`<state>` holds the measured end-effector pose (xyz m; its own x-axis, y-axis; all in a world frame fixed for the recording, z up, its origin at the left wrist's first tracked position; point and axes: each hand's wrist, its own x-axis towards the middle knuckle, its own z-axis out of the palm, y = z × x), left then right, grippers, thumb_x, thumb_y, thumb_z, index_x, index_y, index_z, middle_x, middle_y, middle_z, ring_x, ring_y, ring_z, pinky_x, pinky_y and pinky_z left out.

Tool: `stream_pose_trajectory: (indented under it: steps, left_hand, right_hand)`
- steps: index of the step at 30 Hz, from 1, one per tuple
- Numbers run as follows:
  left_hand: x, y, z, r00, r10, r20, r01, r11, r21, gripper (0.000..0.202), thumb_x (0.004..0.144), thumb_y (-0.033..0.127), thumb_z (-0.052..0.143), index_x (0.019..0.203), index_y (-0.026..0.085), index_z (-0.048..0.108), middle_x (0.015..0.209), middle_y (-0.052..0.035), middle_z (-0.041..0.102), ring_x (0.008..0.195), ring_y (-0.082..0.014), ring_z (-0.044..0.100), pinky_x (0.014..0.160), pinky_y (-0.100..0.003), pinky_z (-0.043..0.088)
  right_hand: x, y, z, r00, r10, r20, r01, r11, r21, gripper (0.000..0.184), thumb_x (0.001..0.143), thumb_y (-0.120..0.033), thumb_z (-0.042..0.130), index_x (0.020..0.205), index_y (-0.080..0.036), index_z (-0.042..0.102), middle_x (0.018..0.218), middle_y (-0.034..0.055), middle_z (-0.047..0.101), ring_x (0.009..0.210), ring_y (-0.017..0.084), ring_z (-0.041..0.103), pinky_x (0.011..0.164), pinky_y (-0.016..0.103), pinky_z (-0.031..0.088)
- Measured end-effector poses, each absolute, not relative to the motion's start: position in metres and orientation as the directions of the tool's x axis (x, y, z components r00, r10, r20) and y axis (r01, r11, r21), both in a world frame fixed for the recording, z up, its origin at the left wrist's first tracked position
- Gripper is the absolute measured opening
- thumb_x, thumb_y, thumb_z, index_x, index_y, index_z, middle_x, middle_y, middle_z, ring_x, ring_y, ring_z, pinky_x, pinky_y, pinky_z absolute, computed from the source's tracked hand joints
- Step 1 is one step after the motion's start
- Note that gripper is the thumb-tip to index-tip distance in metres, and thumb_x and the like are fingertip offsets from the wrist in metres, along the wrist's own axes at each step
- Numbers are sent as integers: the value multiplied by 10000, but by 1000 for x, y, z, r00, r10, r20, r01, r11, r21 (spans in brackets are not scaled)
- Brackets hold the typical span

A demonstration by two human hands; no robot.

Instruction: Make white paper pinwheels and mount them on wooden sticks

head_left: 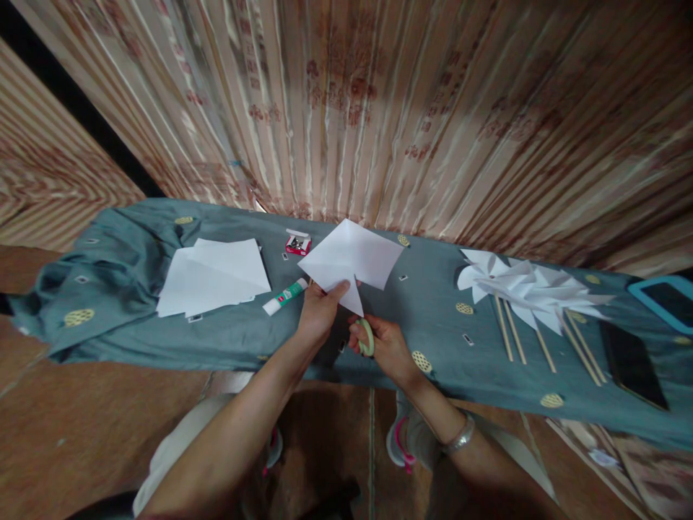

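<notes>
My left hand (320, 309) pinches a white sheet of paper (346, 245) near its lower edge, thumb on top. A slit runs from the sheet's near edge up toward its middle, leaving a pointed flap beside my thumb. My right hand (382, 343) grips pale green-handled scissors (367, 338) just below that flap. The blades are mostly hidden by the paper and fingers. Left of my left hand lies a glue stick (285, 297) with a green label. Behind it sits a small open red box (298, 243) of shiny metal bits, too small to name.
A loose stack of white paper (214, 278) lies on the left of the blue-green cloth (433, 318). To the right are several paper pinwheels (525, 285) on wooden sticks, a black phone (633, 365) and a blue-framed device (663, 300). A patterned curtain (346, 108) hangs behind.
</notes>
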<state>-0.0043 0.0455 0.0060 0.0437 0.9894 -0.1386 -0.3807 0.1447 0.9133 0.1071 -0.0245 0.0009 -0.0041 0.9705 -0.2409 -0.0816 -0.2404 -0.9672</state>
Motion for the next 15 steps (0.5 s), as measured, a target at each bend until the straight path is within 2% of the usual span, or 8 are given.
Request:
stream_pose_trajectory:
  steps: [8,15]
  left_hand:
    - [-5,47,2,40,993,-114,-356,121,927,168,660,292,705,787,182,717,891,-72,727,767,-204,641,610,-269,467]
    - [-6,46,10,31,990,-135,-389,137,911,148,634,276,729,740,175,705,755,-34,721,639,-171,619,616,-268,477]
  right_hand:
    - [107,-24,0,-4,973,-232,-69,-232,-970,355,652,-498,742,774,-179,647,525,-35,604,443,89,499,438,207,367]
    - [110,-28,-3,-81,970,-229,-55,-234,-971,388,675,-516,723,839,-171,654,576,-26,628,483,91,528,469,203,397]
